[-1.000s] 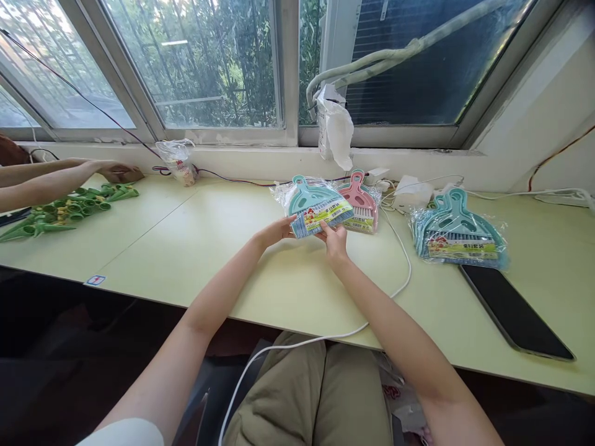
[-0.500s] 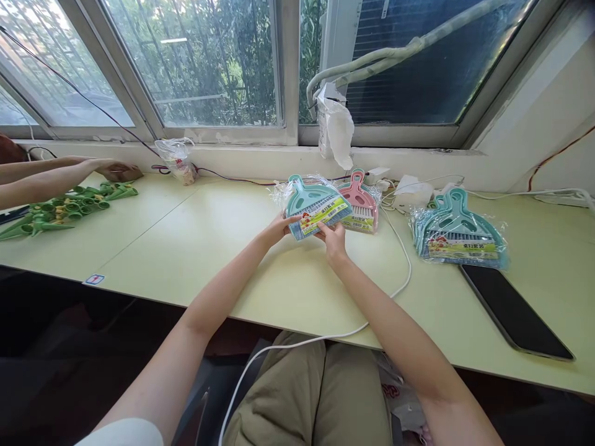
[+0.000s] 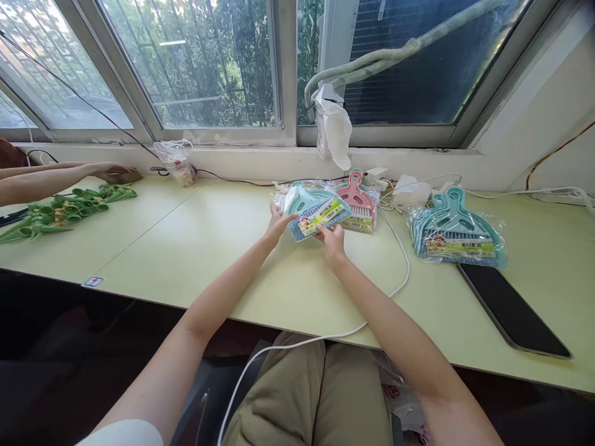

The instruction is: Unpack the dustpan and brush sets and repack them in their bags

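Note:
A mint-green dustpan and brush set in clear plastic, with a yellow-green label and blue bristles, is tilted just over the table. My right hand grips its lower right edge, thumb on the front and fingers behind. At the left side of the pack, my left hand is spread, its thumb tip at the pack's edge and a finger pointing up beside the plastic. Behind the pack, partly covered by it, lies a pink dustpan set, also wrapped. To the right rests a stack of wrapped mint-green sets.
A black phone lies at the right of the table. A white cable runs over its front edge. Against the wall stand a plastic bag and a tissue pack. Another person's hands are by green cone-shaped pieces.
My left hand has loosened from the pack's lower left edge, its fingers now reaching up along the left side. The pack's top has tipped back slightly; my right hand keeps its grip.

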Tool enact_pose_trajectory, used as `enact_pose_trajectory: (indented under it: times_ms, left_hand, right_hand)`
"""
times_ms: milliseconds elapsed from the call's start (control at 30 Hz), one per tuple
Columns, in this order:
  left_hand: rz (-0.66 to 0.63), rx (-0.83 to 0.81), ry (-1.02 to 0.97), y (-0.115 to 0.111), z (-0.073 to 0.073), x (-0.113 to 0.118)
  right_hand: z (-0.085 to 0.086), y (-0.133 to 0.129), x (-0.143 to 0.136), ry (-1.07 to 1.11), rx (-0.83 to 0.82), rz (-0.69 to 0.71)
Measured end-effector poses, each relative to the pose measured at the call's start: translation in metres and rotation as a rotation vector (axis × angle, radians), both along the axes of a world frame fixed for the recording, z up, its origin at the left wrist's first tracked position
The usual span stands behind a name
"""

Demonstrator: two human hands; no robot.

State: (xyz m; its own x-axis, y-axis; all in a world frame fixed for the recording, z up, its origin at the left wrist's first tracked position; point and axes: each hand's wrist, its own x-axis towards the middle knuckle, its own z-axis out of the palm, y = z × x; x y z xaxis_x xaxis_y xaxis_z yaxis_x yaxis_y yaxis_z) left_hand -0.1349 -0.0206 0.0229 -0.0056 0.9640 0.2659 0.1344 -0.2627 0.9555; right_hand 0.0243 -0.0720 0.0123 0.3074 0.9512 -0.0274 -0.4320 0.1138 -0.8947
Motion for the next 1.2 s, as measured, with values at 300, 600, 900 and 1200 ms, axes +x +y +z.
enact_pose_trajectory:
  times_ms: [300,600,900,1200]
  left_hand:
    - [0.049,0.478,0.561,-0.017,0.011,0.008]
    - [-0.022,0.613,1.020,-0.015,0.004,0.007]
    - [-0.073,0.659,1.117,-0.026,0.011,0.010]
    - [-0.098,0.504,1.246,-0.034,0.011,0.017]
  right_hand:
    - [-0.002,0.002,-0.002,-0.013,-0.012,0.020]
    - [-0.009,0.003,-0.004,-0.032,-0.071,0.021]
    - [-0.009,0.006,-0.001,-0.075,-0.040,0.048]
    - [-0.014,0.008,-0.003,-0.350,-0.003,0.120]
